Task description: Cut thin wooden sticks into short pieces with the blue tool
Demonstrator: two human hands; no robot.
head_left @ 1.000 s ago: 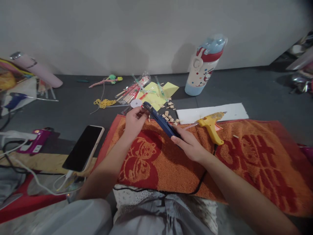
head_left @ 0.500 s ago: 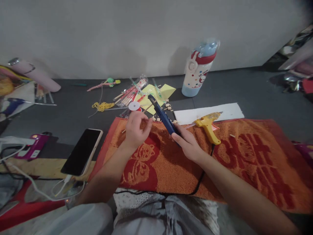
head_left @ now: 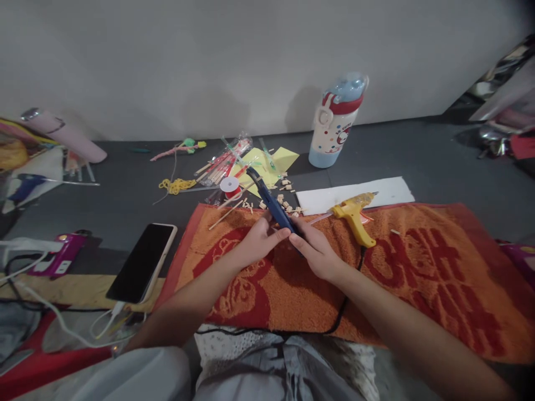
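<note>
Both of my hands meet on a pair of blue-handled cutters (head_left: pixel 273 207) with a dark, hooked head, tilted up and away to the left. My right hand (head_left: pixel 316 249) is closed round the lower handle. Against its left side is my left hand (head_left: pixel 261 242), thumb on the handle and fingers partly hidden behind it. A thin wooden stick (head_left: pixel 229 199) runs up toward the cutter head; whether the jaws touch it I cannot tell. Several small wooden pieces (head_left: pixel 285 203) lie just beyond, and another stick (head_left: pixel 225 216) rests near the towel's edge.
An orange towel (head_left: pixel 317 301) covers the near table. A yellow glue gun (head_left: pixel 355 217) lies by a white board (head_left: pixel 388 190). Behind are a bottle (head_left: pixel 334 131), yellow paper (head_left: pixel 288 159), wrapped sticks (head_left: pixel 225 161) and a red spool (head_left: pixel 230 187). A phone (head_left: pixel 144 262) lies left.
My left hand has moved right and down from beside the spool onto the cutters' handle. More of the spool and the sticks shows now. My right hand keeps its hold.
</note>
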